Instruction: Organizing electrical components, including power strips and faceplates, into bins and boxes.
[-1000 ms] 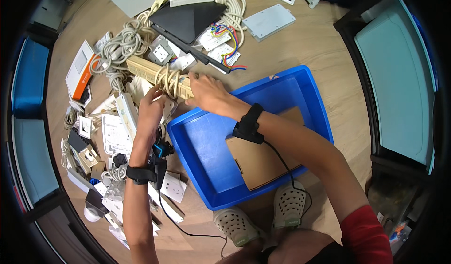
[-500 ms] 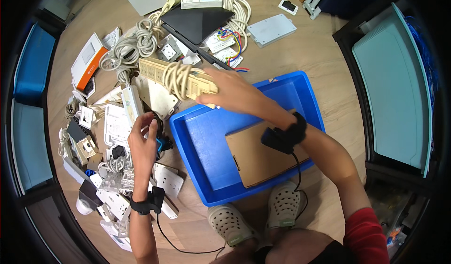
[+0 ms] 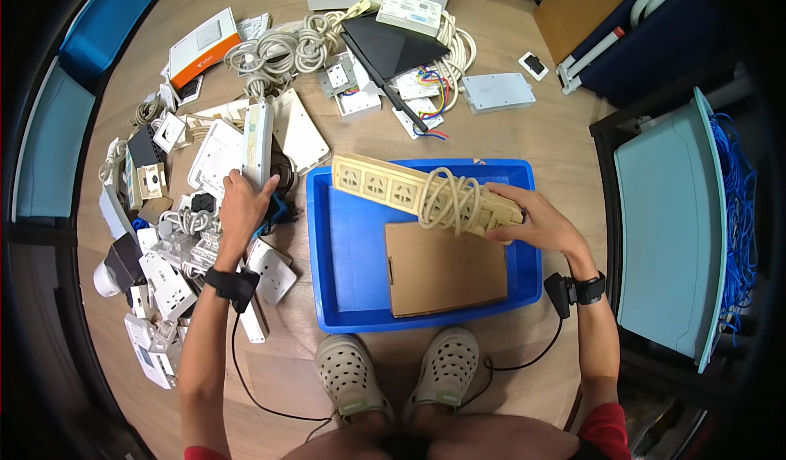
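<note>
My right hand (image 3: 544, 221) is closed around one end of a cream power strip (image 3: 375, 183) with its grey cord wound round the body. The strip is held over a blue tray (image 3: 327, 311), its socket end pointing left. In the tray lies a flat brown cardboard box (image 3: 446, 276), partly covered from view by the strip. At the left, my left hand (image 3: 244, 210) grips the near end of a slim white power strip (image 3: 257, 142) in the pile, thumb and fingers on either side of it. A dark coiled cable (image 3: 283, 172) sits beside that thumb.
Left of the tray spread loose sockets, adapters and cables, with an orange-and-white box (image 3: 205, 44) behind. Farther back lie a black flat device (image 3: 393, 46) and a grey case (image 3: 498, 93). A teal bin (image 3: 667, 231) stands at the right. Wires run from both wristbands.
The cream power strip has moved right, from the tray's far left corner to above the tray and box. My left hand has closed on the white strip's end. The view has shifted.
</note>
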`<action>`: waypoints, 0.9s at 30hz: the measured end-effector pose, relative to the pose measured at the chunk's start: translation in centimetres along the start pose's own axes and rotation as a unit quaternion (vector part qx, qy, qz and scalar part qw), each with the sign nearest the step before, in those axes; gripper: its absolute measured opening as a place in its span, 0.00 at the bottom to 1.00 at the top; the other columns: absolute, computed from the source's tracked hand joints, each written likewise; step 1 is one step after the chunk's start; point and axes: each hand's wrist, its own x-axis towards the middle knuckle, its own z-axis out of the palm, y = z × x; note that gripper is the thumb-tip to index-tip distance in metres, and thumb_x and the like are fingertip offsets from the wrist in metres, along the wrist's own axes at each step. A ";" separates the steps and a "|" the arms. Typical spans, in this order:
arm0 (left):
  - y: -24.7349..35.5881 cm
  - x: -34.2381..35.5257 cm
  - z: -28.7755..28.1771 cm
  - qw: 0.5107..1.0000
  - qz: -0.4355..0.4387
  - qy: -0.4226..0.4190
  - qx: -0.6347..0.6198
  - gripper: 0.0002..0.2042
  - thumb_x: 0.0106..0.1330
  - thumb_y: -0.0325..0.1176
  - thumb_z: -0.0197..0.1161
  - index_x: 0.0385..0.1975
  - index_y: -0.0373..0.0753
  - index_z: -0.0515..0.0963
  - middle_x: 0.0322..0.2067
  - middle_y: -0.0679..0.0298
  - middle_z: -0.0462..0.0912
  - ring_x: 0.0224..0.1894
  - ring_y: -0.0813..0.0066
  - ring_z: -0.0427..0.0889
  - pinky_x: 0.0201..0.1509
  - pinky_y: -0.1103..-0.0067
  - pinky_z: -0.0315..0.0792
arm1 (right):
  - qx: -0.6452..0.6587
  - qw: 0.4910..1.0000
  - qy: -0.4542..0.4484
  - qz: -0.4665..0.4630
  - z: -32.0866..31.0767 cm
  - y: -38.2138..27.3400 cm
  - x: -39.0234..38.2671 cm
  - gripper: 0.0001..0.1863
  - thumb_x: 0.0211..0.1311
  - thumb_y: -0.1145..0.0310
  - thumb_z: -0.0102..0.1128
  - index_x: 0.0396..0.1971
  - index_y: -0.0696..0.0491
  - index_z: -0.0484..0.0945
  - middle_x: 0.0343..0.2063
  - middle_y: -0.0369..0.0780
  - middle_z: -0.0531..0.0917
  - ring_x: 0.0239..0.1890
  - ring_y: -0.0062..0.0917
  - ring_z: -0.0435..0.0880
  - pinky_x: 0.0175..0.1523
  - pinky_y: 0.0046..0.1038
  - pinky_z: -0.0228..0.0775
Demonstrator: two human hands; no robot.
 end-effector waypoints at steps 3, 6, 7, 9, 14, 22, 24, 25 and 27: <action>-0.6 1.0 0.5 0.998 -0.027 -0.063 0.012 0.41 0.65 0.67 0.66 0.47 0.22 0.75 0.42 0.34 0.84 0.44 0.38 0.87 0.46 0.56 0.81 | 0.016 0.999 -0.021 0.024 0.0 2.0 0.1 0.43 0.56 0.63 0.81 0.70 0.60 0.71 0.61 0.50 0.82 0.62 0.35 0.81 0.68 0.32 0.70; -0.4 1.1 0.4 0.999 0.000 -0.037 0.009 0.40 0.65 0.66 0.67 0.42 0.22 0.78 0.37 0.35 0.86 0.40 0.38 0.88 0.45 0.57 0.81 | 0.049 0.999 -0.008 -0.005 0.0 4.0 1.3 0.43 0.54 0.63 0.81 0.70 0.58 0.72 0.59 0.48 0.82 0.60 0.35 0.81 0.65 0.32 0.72; -0.9 1.2 0.6 0.999 0.010 -0.030 -0.021 0.39 0.66 0.65 0.67 0.41 0.22 0.78 0.37 0.34 0.85 0.40 0.38 0.88 0.44 0.57 0.81 | 0.031 0.999 -0.019 -0.024 -0.1 4.2 1.9 0.43 0.53 0.64 0.81 0.69 0.57 0.73 0.59 0.46 0.82 0.59 0.35 0.81 0.64 0.32 0.72; -1.1 1.2 0.5 0.998 0.015 -0.034 -0.056 0.38 0.68 0.62 0.66 0.44 0.21 0.80 0.36 0.38 0.86 0.38 0.47 0.89 0.44 0.62 0.81 | 0.017 0.999 -0.028 -0.044 -0.3 4.5 2.7 0.42 0.52 0.65 0.81 0.69 0.56 0.73 0.58 0.45 0.82 0.59 0.35 0.80 0.63 0.32 0.72; 0.6 0.2 -1.6 0.957 -0.040 -0.106 -0.268 0.34 0.71 0.59 0.65 0.45 0.22 0.81 0.28 0.54 0.84 0.29 0.71 0.81 0.34 0.72 0.79 | -0.001 0.995 -0.071 -0.074 -0.6 5.1 4.1 0.39 0.51 0.69 0.80 0.66 0.52 0.76 0.58 0.42 0.82 0.59 0.34 0.80 0.65 0.32 0.70; 2.1 -3.4 -6.5 0.877 -0.130 -0.177 -0.427 0.45 0.71 0.63 0.62 0.67 0.20 0.66 0.56 0.46 0.78 0.57 0.61 0.79 0.60 0.66 0.76 | -0.120 0.980 0.014 -0.155 1.8 4.6 5.3 0.37 0.48 0.75 0.79 0.63 0.49 0.77 0.62 0.44 0.79 0.65 0.44 0.77 0.71 0.39 0.68; 1.3 -4.2 -7.2 0.869 -0.128 -0.172 -0.446 0.44 0.71 0.62 0.62 0.68 0.21 0.66 0.58 0.45 0.78 0.59 0.63 0.78 0.63 0.70 0.73 | -0.144 0.984 0.054 -0.085 2.7 2.9 4.2 0.39 0.50 0.78 0.77 0.65 0.48 0.74 0.64 0.45 0.75 0.65 0.47 0.76 0.70 0.41 0.69; 1.5 -4.8 -7.7 0.868 -0.114 -0.134 -0.464 0.41 0.71 0.61 0.63 0.67 0.26 0.68 0.51 0.52 0.82 0.48 0.68 0.83 0.53 0.72 0.80 | -0.169 0.978 0.072 -0.094 3.1 3.1 3.9 0.40 0.53 0.77 0.76 0.68 0.47 0.71 0.65 0.47 0.73 0.64 0.49 0.76 0.68 0.40 0.71; 1.4 -5.5 -8.8 0.833 -0.107 -0.163 -0.517 0.34 0.74 0.57 0.61 0.61 0.28 0.71 0.46 0.56 0.83 0.43 0.72 0.84 0.49 0.74 0.81 | -0.183 0.976 0.087 -0.075 3.2 1.6 3.3 0.39 0.54 0.76 0.76 0.68 0.48 0.71 0.65 0.48 0.73 0.64 0.49 0.76 0.67 0.40 0.72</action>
